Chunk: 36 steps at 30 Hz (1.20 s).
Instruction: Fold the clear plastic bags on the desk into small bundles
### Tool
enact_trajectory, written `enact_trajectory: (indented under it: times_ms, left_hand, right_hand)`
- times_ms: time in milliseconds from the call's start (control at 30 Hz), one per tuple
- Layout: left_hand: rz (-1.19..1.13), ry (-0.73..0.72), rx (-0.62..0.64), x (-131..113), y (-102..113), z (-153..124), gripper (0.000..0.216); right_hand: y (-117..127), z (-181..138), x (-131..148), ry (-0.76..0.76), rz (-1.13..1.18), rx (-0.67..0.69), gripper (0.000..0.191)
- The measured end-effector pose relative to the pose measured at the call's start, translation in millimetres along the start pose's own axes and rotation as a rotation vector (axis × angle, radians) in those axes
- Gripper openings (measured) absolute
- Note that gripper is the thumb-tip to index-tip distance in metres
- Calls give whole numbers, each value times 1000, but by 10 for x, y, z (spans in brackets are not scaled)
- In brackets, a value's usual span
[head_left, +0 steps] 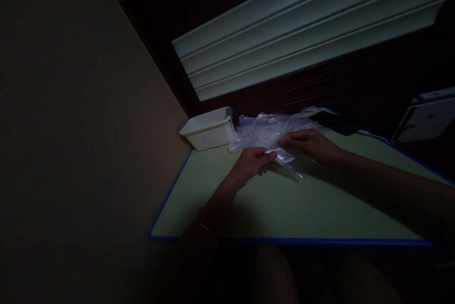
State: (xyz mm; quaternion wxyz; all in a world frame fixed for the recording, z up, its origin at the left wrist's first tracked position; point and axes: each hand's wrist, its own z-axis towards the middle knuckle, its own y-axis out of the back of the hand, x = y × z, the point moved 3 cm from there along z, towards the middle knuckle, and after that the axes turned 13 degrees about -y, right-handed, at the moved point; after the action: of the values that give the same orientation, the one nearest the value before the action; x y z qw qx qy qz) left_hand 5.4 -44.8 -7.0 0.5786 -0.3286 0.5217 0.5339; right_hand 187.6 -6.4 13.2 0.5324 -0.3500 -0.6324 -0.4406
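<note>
Clear plastic bags (261,126) lie in a crumpled heap toward the back of the pale green table. In front of that heap, a shiny clear plastic bag (284,156) is stretched between my two hands. My left hand (250,165) pinches its near left side between thumb and fingers. On the other side, my right hand (313,147) has thumb and fingertips closed on the bag's upper right. A loose corner of the plastic hangs down over the tabletop. Dim light hides whether anything is inside the bag.
A white plastic bin (209,134) stands at the table's back left, by the wall. The table (302,214) has a blue edge. Something dark and flat (334,121) lies at the back right, with a white cable (373,136) near it. A slatted panel (313,29) rises behind.
</note>
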Motion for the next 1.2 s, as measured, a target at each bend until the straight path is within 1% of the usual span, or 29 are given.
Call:
enact_trajectory:
  times_ms: [100,200,300,467,667,833,900,1000,1067,1133,1200]
  left_hand:
    - [30,-87,-104,-2,7,19,37]
    - [29,-120,-180,-3,9,24,34]
    - [1,-123,-195,-18,0,22,32]
    - [-44,-133,-216,-64,-17,15,33]
    - [-10,-190,-308,-86,6,12,33]
    - [-19,-171,-335,-25,42,31,31]
    - [-27,-167,-344,1,59,41,31]
    - [-60,-153,-360,27,78,50,30]
    - [-89,-143,-361,30,79,51,29]
    - [-113,-136,-357,25,73,51,28]
    - [-129,-132,-355,18,69,52,28]
  right_hand:
    - [-30,-6,-10,-17,126,-43,34]
    - [-54,-22,-3,-19,200,-74,31]
    - [-55,-30,6,-16,209,-101,29]
    - [-41,-12,-10,-24,209,-96,25]
    - [-27,15,-39,2,198,-79,28]
    - [23,56,-73,37,156,-168,29]
    - [45,85,-86,43,211,-185,26]
    - [55,115,-93,43,362,-159,21]
    - [43,117,-95,32,396,-125,21]
    - [19,111,-101,23,344,-71,26]
    - [-5,106,-115,18,234,-11,30]
